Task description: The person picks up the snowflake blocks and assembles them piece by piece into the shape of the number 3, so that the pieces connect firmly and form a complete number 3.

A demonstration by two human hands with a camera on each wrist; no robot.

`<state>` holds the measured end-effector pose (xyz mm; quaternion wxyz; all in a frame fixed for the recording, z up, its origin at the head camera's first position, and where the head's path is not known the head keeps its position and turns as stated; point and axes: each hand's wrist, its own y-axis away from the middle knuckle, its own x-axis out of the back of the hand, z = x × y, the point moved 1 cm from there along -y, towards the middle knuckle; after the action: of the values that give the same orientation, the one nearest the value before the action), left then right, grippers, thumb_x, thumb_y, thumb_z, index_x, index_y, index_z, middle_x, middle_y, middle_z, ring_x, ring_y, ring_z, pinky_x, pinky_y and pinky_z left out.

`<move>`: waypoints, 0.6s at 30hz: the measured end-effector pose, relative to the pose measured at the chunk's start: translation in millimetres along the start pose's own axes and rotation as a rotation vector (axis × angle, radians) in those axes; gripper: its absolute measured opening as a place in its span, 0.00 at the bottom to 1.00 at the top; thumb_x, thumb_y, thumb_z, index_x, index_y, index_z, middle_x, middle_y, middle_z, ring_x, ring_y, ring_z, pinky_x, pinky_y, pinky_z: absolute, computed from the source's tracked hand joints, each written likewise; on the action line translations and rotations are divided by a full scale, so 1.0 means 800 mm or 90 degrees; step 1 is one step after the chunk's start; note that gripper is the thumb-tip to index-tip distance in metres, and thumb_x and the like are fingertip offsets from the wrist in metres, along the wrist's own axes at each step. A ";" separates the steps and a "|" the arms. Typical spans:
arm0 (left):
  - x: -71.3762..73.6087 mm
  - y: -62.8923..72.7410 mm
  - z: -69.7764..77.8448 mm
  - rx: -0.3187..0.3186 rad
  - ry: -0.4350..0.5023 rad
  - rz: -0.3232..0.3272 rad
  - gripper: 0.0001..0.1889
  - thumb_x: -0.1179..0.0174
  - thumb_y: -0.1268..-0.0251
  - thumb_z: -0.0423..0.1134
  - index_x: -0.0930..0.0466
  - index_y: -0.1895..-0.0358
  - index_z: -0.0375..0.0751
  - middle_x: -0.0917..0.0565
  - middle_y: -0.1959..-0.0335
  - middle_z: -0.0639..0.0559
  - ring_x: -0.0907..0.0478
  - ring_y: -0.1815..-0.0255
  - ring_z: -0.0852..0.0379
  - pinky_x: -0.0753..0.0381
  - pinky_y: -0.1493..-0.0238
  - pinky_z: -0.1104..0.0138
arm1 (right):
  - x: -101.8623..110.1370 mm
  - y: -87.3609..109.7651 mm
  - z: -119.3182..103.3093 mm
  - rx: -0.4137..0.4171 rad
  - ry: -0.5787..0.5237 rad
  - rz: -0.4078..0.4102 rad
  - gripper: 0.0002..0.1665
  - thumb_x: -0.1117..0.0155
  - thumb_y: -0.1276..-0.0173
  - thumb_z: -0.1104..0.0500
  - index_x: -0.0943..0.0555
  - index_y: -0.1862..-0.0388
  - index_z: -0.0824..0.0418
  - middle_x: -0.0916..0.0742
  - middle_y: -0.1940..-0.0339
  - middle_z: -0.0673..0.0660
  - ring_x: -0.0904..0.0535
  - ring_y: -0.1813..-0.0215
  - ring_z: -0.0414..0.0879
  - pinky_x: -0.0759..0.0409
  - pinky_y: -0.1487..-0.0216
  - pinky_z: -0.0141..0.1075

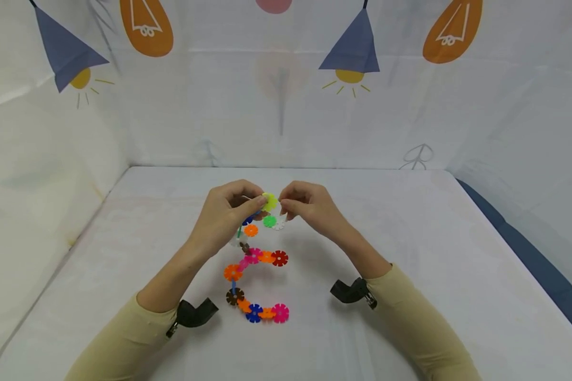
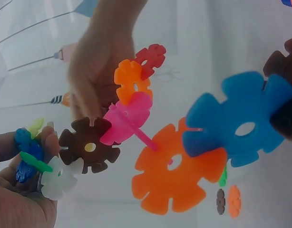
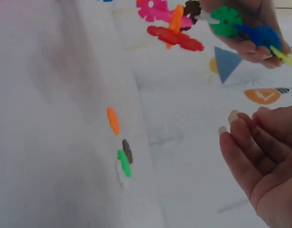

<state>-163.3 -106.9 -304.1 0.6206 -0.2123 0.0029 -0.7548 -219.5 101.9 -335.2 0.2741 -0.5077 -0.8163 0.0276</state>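
Note:
My left hand [image 1: 226, 211] pinches the top end of a chain of flower-shaped plastic discs, at a yellow disc [image 1: 269, 201] and blue discs [image 2: 29, 154]. From there the chain runs down through a green disc [image 2: 35, 162], a white disc [image 2: 62, 177] and a brown disc [image 2: 90, 145]. It branches to a red disc [image 1: 279, 258], and its lower end curves to a pink disc [image 1: 280, 313]. My right hand [image 1: 310, 206] hovers beside the yellow disc. In the right wrist view its fingers [image 3: 241, 147] are loosely bent with nothing visible between them.
Loose discs lie on the white tabletop [image 1: 386, 211] beyond the chain: an orange disc [image 3: 113, 120], a brown disc [image 3: 128, 151], a green disc [image 3: 124, 164] and a white disc [image 3: 120, 174]. A printed white curtain [image 1: 243, 106] stands behind the table.

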 end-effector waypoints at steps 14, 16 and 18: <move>0.001 0.000 0.000 -0.005 0.025 -0.028 0.06 0.37 0.31 0.41 0.19 0.58 0.44 0.14 0.63 0.46 0.16 0.62 0.47 0.15 0.61 0.64 | -0.023 -0.013 0.060 -0.155 0.242 -0.100 0.12 0.35 0.32 0.60 0.17 0.52 0.63 0.14 0.61 0.56 0.19 0.66 0.46 0.19 0.65 0.33; 0.001 0.000 0.000 -0.007 0.021 -0.028 0.06 0.37 0.31 0.41 0.19 0.58 0.44 0.14 0.63 0.47 0.16 0.61 0.45 0.15 0.61 0.64 | -0.027 -0.014 0.064 -0.169 0.285 -0.138 0.16 0.34 0.33 0.58 0.18 0.47 0.62 0.15 0.58 0.57 0.21 0.62 0.46 0.20 0.62 0.33; 0.001 0.000 0.000 -0.007 0.021 -0.029 0.06 0.37 0.31 0.41 0.19 0.58 0.44 0.14 0.62 0.47 0.16 0.61 0.43 0.15 0.61 0.64 | -0.031 -0.015 0.068 -0.185 0.322 -0.170 0.21 0.33 0.34 0.57 0.20 0.43 0.62 0.16 0.56 0.57 0.23 0.58 0.47 0.20 0.58 0.34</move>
<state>-163.4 -107.9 -303.7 0.6020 -0.2032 0.0127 -0.7721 -246.6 87.7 -387.7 0.3943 -0.4204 -0.7772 -0.2524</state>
